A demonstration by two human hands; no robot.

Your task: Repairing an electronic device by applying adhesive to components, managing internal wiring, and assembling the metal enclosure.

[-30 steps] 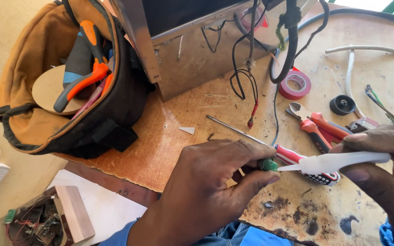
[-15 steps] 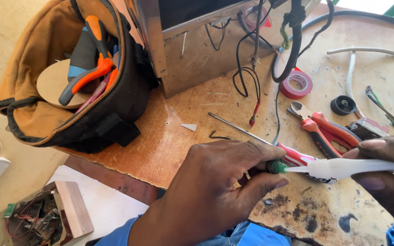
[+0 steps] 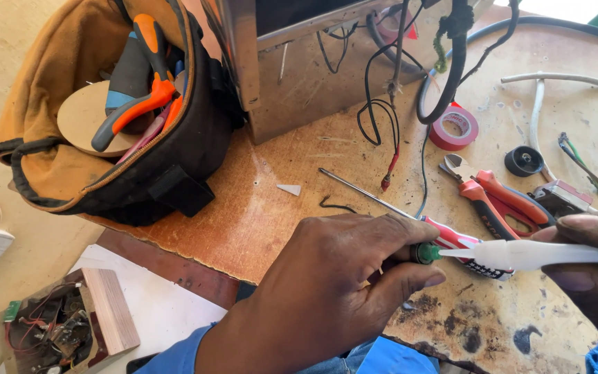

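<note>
My left hand (image 3: 330, 291) rests on the front of the wooden table (image 3: 271, 208), thumb and fingers pinching a small green-tipped part (image 3: 426, 253). My right hand (image 3: 593, 270) comes in from the right edge and holds a white tube-shaped tool (image 3: 534, 255) level, with its narrow tip touching the green part. Just behind the two hands lies a screwdriver (image 3: 410, 211) with a red and white handle, its long metal shaft pointing to the far left.
A tan and black tool bag (image 3: 105, 131) with orange-handled pliers stands at the left. A metal box (image 3: 299, 62) with hanging black wires sits at the back. Red pliers (image 3: 496, 197), red tape (image 3: 455, 128) and a black disc (image 3: 524, 161) lie right. A circuit board (image 3: 60, 325) sits below left.
The white tool in my right hand has shifted right and levelled out, its tip still at the green part. My left hand keeps its pinch. The view has tilted slightly.
</note>
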